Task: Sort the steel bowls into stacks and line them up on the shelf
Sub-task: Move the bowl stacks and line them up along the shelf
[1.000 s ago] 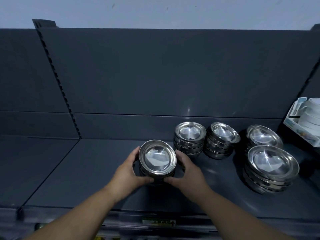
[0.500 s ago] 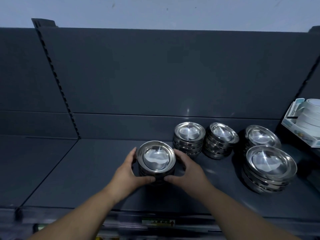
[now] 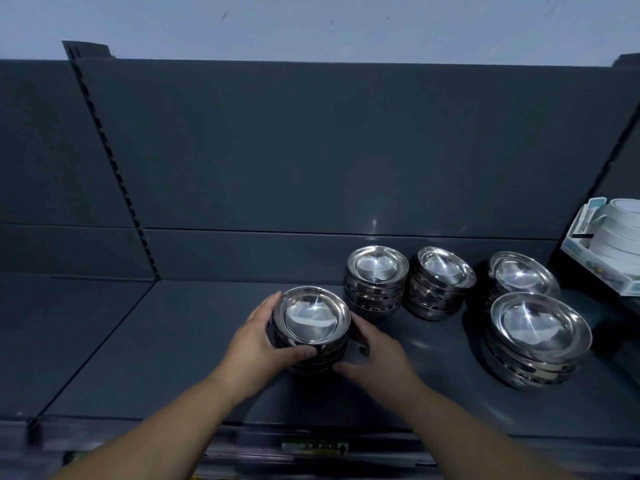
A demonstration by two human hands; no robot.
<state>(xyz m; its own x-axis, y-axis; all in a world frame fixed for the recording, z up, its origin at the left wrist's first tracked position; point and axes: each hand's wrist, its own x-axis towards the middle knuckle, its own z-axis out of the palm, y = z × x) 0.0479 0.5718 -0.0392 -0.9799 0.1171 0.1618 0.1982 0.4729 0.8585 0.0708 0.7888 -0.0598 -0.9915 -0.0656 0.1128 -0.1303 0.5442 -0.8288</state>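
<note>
Stack of small steel bowls (image 3: 313,318) stands on the dark shelf (image 3: 173,341), just left of and in front of a matching stack (image 3: 375,271). Left grip (image 3: 256,348) curls round its left side with the thumb across the front, and right grip (image 3: 377,351) cups its right side with the thumb at the base.

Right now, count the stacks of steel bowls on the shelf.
5: held stack between left hand and right hand; two small stacks back-right of it; front wide stack and back wide stack at right.
</note>
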